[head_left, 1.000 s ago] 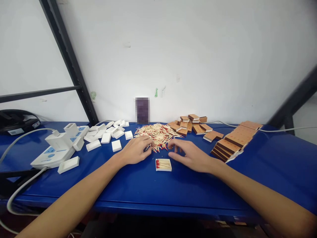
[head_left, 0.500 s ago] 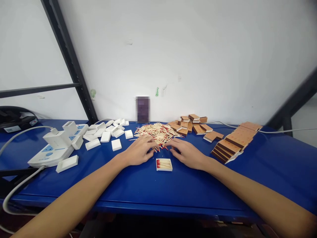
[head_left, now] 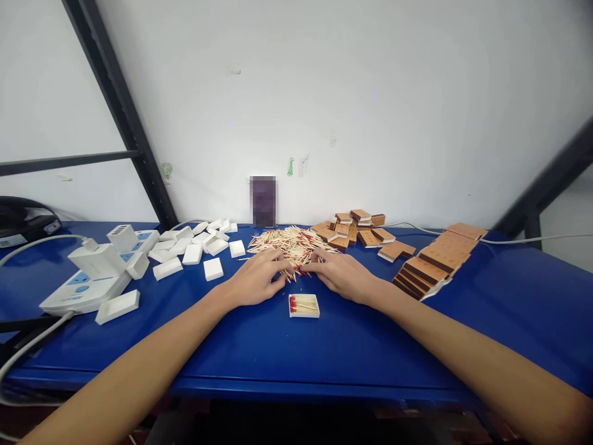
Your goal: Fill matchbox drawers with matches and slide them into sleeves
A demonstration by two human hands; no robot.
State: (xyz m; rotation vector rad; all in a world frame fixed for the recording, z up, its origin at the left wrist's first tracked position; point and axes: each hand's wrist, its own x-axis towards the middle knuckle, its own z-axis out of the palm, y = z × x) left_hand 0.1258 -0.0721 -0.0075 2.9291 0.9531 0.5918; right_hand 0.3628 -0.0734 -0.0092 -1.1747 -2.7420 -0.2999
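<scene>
A loose heap of red-tipped matches (head_left: 290,241) lies near the wall. My left hand (head_left: 259,278) rests at its front left side, fingers bent, with thumb and index finger apart beside the matches. From the right, my right hand (head_left: 345,275) reaches the front of the heap; its index finger is stretched over the matches and its thumb stands apart. I see nothing firmly held in either hand, though some fingertips are hidden among the matches. Nearer to me, between the hands, a white matchbox tray (head_left: 304,316) holds several matches, heads to the left.
White matchbox trays (head_left: 192,254) lie scattered at left, near a white power strip (head_left: 86,295) with plugs and cables. Brown matchbox sleeves (head_left: 369,238) are piled at right, beside a long row of stacked sleeves (head_left: 440,256). A pixelated dark rectangle (head_left: 264,201) stands at the wall.
The view has shifted slightly to the right. My right hand has moved a little closer to my left one, its index finger further over the matches. The filled tray stays in place.
</scene>
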